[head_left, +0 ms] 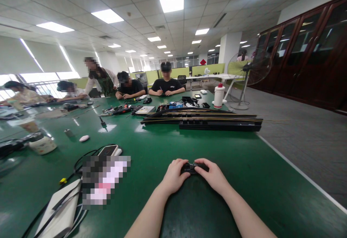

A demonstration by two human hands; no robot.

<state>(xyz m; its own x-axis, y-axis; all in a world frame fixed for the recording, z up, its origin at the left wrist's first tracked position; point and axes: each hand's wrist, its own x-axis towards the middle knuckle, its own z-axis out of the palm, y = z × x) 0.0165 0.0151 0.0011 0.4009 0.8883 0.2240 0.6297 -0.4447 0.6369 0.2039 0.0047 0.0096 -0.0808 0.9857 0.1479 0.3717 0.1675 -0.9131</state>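
Between my two hands is a small black plastic part, low over the green table; its exact kind cannot be made out. My left hand grips its left end, thumb on the near side and fingers on the far side. On the right end, my right hand has its thumb and fingers closed in the same way. Both hands hide much of the part. Beyond them lie long black plastic strips with thin yellowish rods along them.
The green table has its right edge beside me. On the left are a notebook with cables, a pixelated item, a paper cup and an oval white object. A white bottle stands behind the strips. Several people sit across.
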